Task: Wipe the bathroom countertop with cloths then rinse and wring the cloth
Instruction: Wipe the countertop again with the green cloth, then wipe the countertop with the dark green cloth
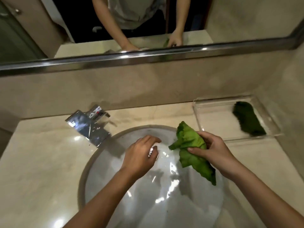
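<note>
Light green microfibre-type cloth [190,145], centre right of the frame, bunched in the right grip [212,150], whose fingers and thumb curl round its middle. One end sticks up above the knuckles and the other hangs down over the sink basin [85,171]. I judge it soft, limp and light. If it is wet it will be heavier and will drip, so it should stay over the basin. There is no stiff edge to hold, so for wringing I would take each end in a fist and twist, not pinch a corner. The left grip [141,155] is low in the basin at frame centre, fingers bent down over the chrome drain fitting [153,153]. I cannot tell whether they pinch it or only touch it. The basin surface is glossy with glare, so I cannot tell if water stands in it. No stream is visible from the chrome faucet [88,127], left of centre. Containers: a clear shallow tray [213,116] sits on the marble desk [41,158] at right, just beyond the right grip. It holds one dark green cloth [248,119] lying along its far side, and the rest of its floor shows nothing I can make out. The mirror [148,22] runs across the top of the frame.
</note>
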`<state>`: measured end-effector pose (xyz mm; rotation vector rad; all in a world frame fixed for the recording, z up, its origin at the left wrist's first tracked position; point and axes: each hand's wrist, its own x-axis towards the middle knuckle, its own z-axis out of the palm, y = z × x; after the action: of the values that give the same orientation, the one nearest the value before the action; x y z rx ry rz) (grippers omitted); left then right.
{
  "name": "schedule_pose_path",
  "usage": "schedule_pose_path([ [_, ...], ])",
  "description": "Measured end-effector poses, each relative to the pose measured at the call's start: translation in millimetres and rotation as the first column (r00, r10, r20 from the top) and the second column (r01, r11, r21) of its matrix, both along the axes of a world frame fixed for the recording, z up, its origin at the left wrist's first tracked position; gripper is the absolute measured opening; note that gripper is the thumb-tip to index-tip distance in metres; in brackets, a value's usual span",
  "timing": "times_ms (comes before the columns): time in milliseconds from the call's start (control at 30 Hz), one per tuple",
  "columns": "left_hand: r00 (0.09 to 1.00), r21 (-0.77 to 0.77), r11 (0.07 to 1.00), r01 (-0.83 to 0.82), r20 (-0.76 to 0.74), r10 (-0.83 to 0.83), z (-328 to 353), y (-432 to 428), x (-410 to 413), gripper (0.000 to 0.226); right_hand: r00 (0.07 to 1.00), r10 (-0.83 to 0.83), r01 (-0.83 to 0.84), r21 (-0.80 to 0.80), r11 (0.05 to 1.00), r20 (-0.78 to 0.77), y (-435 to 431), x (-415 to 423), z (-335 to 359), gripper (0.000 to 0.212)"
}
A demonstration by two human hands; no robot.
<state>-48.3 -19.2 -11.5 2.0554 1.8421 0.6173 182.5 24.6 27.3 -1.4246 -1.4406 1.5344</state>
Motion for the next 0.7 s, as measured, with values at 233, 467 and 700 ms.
schedule_pose_path([
  [233, 0.998, 0.110, 0.992, 0.058, -0.028, -0.056, 10.9, 84.9, 37.1, 0.038, 0.965, -0.235, 0.243, 0.060, 0.968, -0.118, 86.0, 52.8, 7.6, 0.040],
  [467, 0.987, 0.170, 0.979, 0.110, -0.136, -0.087, -9.6, 128.0, 53.2, 0.035, 0.695, -0.176, -0.099, 0.335, 0.937, 0.697, 110.7, 76.3, -33.2, 0.059],
  [700, 0.986, 0.243, 0.962, 0.122, -0.138, -0.090, -33.1, 126.3, 52.5, 0.036, 0.710, -0.298, -0.031, 0.452, 0.892, 0.638, 118.2, 133.7, -32.1, 0.050],
])
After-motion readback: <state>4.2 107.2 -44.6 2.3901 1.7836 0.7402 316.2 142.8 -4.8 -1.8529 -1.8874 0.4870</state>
